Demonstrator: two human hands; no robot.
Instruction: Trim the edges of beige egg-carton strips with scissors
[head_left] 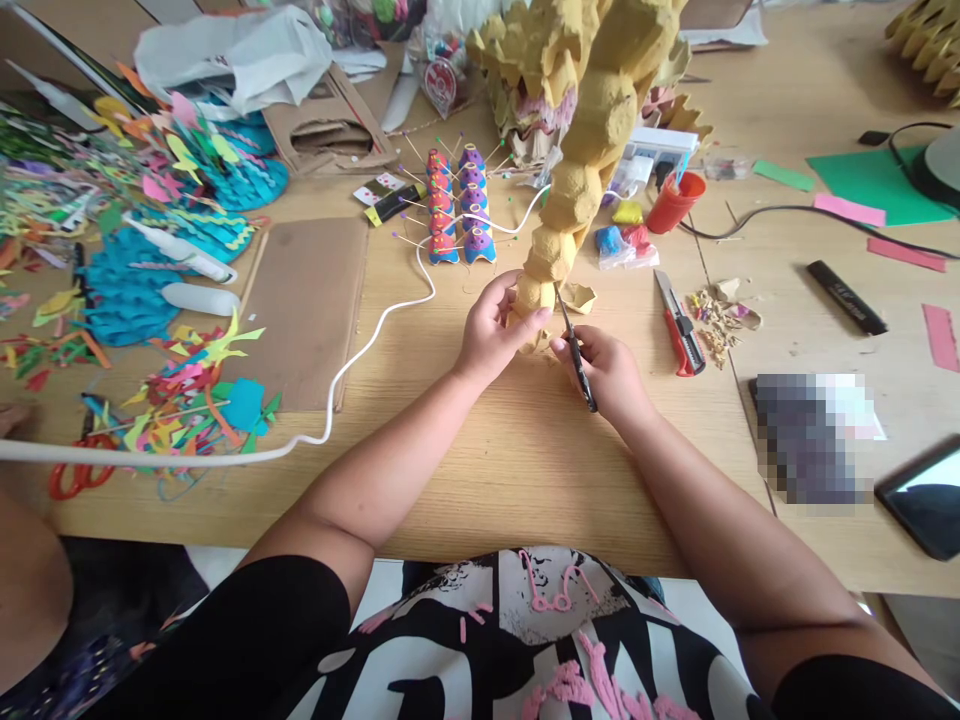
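A long strip of yellow egg carton [581, 165] rises from the table's middle toward the far side. Its near end sits in my left hand [499, 325], fingers behind and thumb on the front. My right hand [604, 370] grips dark-handled scissors [579, 365], whose blades touch the carton's right edge near my left thumb. Just behind the blades lies a small cut carton piece [577, 298]. Beyond my left hand stand two rows of painted carton cups, one red and blue [442, 210], one purple and blue [474, 205], with pins stuck in them.
A box cutter [681, 325] lies right of my hands, beside carton scraps [724, 315]. Behind it are a red cup [675, 203] and a white power strip [660, 148]. A white cable [375, 345] crosses the left side, over cardboard [304, 310]. Colourful paper scraps and orange-handled scissors [79, 470] lie far left.
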